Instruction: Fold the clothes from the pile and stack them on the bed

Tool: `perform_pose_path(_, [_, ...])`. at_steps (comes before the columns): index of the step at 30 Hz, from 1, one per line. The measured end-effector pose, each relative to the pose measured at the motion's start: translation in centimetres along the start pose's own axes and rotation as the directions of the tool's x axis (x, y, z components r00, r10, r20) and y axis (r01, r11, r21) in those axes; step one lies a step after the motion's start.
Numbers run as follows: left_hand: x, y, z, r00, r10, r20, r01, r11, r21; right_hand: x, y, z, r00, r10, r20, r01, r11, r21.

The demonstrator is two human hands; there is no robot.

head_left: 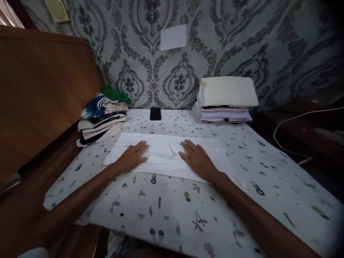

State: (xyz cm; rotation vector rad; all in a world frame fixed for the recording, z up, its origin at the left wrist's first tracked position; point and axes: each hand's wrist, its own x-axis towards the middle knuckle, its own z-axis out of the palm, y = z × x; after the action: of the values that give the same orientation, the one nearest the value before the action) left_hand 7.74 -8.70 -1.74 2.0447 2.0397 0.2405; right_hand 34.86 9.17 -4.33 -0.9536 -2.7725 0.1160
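A white garment [161,143], folded into a long flat strip with some creases, lies across the patterned sheet in front of me. My left hand [131,157] rests flat on its left part, fingers stretched out. On the right of its middle, my right hand [199,159] presses flat with the fingers spread. Between the hands, a small raised fold shows in the cloth. Neither hand grips anything.
The patterned sheet [161,211] covers the surface. A stack of folded clothes [103,122] stands at the left, another pile [227,96] at the back right. Near the wall lies a black phone [155,114]. A wooden panel [45,89] borders the left; a white cable [279,125] hangs right.
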Motion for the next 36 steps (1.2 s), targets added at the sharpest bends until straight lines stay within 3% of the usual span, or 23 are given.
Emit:
perform_pose_path(4, [-1.6,-3.9,-1.0,0.978,-0.161,-0.130,0.164,0.986,0.017,-0.2,1.0,1.2,0.998,-0.038,-0.059,0.036,0.999,-0.023])
perform_pose_path(8, [-2.6,-5.7,-1.8,0.918,-0.095,-0.385,0.112,0.993,0.023,-0.3,1.1,1.3,0.997,-0.039,-0.070,0.038,0.999,-0.023])
perform_pose_path(11, [-3.1,-6.3,-2.7,0.887,-0.107,-0.450,0.125,0.992,0.010,-0.3,1.1,1.3,0.997,-0.032,-0.069,0.031,0.999,-0.016])
perform_pose_path(13, [-3.3,-6.7,-3.3,0.886,-0.129,-0.445,0.142,0.990,-0.004,-0.3,1.0,1.2,0.997,-0.036,-0.070,0.036,0.999,-0.012])
perform_pose_path(18, [-3.6,-7.5,-3.7,0.950,-0.051,-0.309,0.045,0.999,-0.025,-0.3,0.9,1.0,0.998,-0.026,-0.056,0.026,1.000,-0.001])
perform_pose_path(21, [-3.7,-7.7,-3.8,0.964,-0.046,-0.260,0.041,0.999,-0.025,-0.3,0.8,0.9,0.999,-0.017,-0.044,0.017,1.000,0.004])
perform_pose_path(24, [-3.7,-7.9,-3.9,0.957,-0.128,-0.260,0.112,0.991,-0.076,-0.3,0.9,1.0,0.999,-0.016,-0.046,0.016,1.000,0.006])
perform_pose_path(28, [-3.3,-8.6,-4.0,0.914,-0.250,-0.318,0.208,0.965,-0.161,-0.3,1.2,1.1,0.997,-0.047,-0.066,0.047,0.999,0.005])
perform_pose_path(33, [-2.6,-8.8,-4.4,0.963,-0.125,-0.237,0.126,0.992,-0.013,-0.4,1.2,1.3,0.993,-0.059,-0.106,0.058,0.998,-0.015])
perform_pose_path(36, [-2.3,-8.3,-4.3,0.965,-0.122,-0.234,0.158,0.978,0.138,-0.4,0.9,1.3,0.994,-0.033,-0.107,0.030,0.999,-0.027])
